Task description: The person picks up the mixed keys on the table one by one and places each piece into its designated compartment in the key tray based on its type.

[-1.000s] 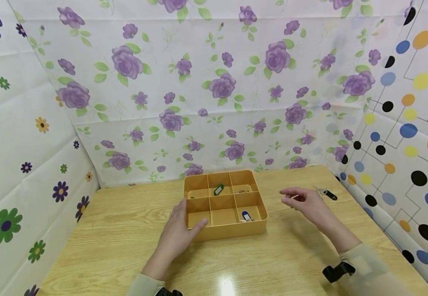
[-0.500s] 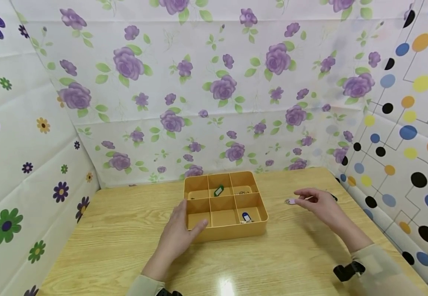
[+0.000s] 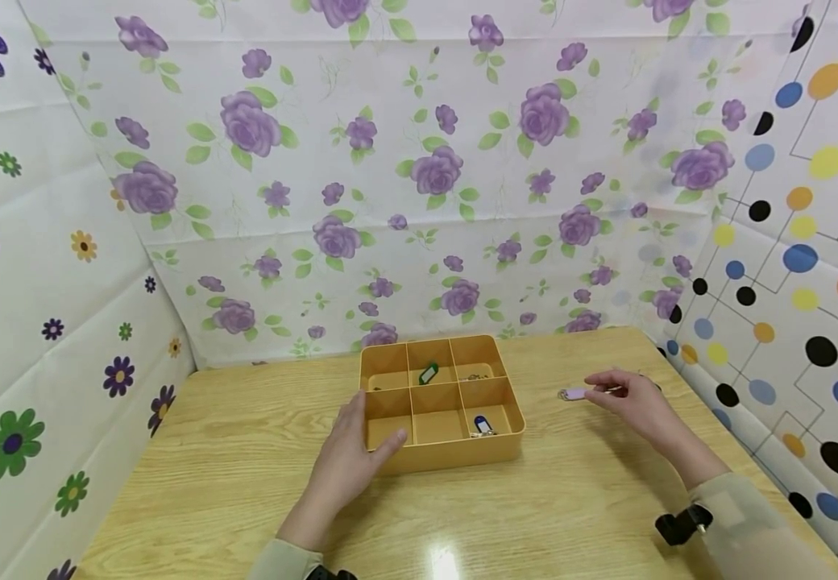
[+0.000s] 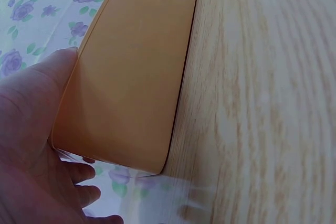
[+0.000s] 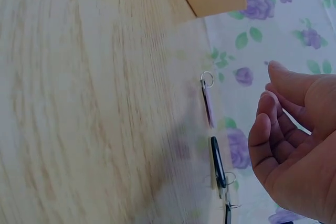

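Note:
My left hand grips the near left corner of a yellow-orange compartment box, thumb over the front rim and fingers along the left side. In the left wrist view, its thumb lies on the rim beside the broad front wall. My right hand hovers right of the box, fingers loosely bent and holding nothing. Just left of its fingertips lies a lilac key tag with a metal ring. In the right wrist view, a dark key tag lies past the lilac one, and the head view mostly hides it behind the hand.
The box has several compartments. A green key tag lies in the back middle one, a blue key tag in the front right, and small metal pieces in the back right. Floral cloth stands behind the wooden table.
My right hand has moved right, away from the box, uncovering the lilac key tag. It now mostly covers the dark-tagged key seen earlier. The left hand and box stay put.

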A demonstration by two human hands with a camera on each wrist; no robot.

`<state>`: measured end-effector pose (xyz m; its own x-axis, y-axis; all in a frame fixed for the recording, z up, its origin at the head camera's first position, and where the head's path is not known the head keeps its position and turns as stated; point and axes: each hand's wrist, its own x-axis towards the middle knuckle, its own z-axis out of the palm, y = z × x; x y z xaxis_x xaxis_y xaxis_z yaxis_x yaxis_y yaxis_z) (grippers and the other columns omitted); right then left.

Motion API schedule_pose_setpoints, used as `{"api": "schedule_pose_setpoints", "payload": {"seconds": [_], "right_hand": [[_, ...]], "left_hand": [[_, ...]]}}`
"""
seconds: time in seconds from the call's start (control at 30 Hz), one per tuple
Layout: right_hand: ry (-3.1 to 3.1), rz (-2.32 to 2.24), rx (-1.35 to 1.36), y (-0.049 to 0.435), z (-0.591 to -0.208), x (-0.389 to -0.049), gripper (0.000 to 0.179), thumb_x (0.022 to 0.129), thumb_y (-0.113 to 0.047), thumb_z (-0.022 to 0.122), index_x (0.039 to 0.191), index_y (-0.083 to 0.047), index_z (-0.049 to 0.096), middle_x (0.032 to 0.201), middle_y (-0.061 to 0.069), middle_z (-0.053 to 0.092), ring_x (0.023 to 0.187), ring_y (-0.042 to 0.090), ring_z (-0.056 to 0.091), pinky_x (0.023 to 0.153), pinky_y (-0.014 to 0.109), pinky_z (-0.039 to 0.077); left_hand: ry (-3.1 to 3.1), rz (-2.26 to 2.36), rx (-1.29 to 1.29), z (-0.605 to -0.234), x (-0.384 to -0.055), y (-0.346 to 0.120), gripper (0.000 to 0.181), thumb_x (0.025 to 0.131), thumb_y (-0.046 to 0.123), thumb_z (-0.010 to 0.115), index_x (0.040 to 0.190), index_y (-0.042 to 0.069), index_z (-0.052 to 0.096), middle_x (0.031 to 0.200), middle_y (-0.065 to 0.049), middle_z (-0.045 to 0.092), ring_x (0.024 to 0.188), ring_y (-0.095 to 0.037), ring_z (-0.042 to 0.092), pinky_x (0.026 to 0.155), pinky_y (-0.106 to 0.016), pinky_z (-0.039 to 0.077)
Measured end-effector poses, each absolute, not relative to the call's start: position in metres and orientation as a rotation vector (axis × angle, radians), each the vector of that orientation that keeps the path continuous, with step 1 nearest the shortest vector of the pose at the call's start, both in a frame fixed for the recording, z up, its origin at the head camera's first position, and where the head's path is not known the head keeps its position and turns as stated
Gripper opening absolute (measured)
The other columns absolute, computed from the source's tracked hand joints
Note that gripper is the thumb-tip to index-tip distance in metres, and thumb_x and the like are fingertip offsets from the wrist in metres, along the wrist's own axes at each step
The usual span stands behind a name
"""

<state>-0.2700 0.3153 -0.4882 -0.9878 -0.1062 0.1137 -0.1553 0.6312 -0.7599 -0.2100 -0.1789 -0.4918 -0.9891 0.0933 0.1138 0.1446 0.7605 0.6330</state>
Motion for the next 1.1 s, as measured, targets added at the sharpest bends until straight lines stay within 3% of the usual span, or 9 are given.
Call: {"api": "schedule_pose_setpoints", "payload": {"seconds": [0.27,0.5,0.93,1.1], "right_hand": [[-2.793,1.345,0.188,0.317,-0.493,-0.275,0.049,0.109,-0.034,0.075,0.142,0.001,0.071,0.122,0.014,0.075,0.103,0.027,0.068,0.079,0.039,0.063],[-2.795,1.419,0.164,0.320,-0.496,-0.282,0.051,0.111,-0.032,0.072,0.145,0.004,0.067,0.122,0.017,0.075,0.100,0.031,0.070,0.076,0.037,0.063],[-2.857,1.290,0.145,0.328,-0.506,-0.299,0.049,0.109,-0.031,0.075,0.144,0.002,0.069,0.132,0.021,0.073,0.107,0.030,0.071,0.077,0.034,0.060],[-2.864,1.372,0.121,0.329,-0.512,-0.305,0.049,0.110,-0.028,0.074,0.146,0.004,0.067,0.131,0.022,0.070,0.102,0.028,0.072,0.074,0.035,0.061]], "left_hand": [[-2.862,-1.057,-0.205,-0.492,-0.210,-0.178,0.112,0.103,0.066,0.069,0.176,0.001,0.014,0.181,-0.023,0.021,0.166,-0.047,0.016,0.129,-0.069,0.022],[-2.862,-1.045,-0.215,-0.492,-0.211,-0.179,0.118,0.100,0.076,0.064,0.176,0.000,0.014,0.180,-0.023,0.021,0.166,-0.047,0.017,0.129,-0.069,0.023],[-2.855,-1.055,-0.212,-0.492,-0.210,-0.179,0.116,0.102,0.073,0.066,0.176,0.000,0.015,0.180,-0.023,0.021,0.166,-0.047,0.017,0.129,-0.069,0.022],[-2.856,-1.060,-0.215,-0.491,-0.209,-0.178,0.116,0.102,0.073,0.066,0.176,0.000,0.015,0.180,-0.023,0.021,0.166,-0.048,0.016,0.129,-0.068,0.021]]}}
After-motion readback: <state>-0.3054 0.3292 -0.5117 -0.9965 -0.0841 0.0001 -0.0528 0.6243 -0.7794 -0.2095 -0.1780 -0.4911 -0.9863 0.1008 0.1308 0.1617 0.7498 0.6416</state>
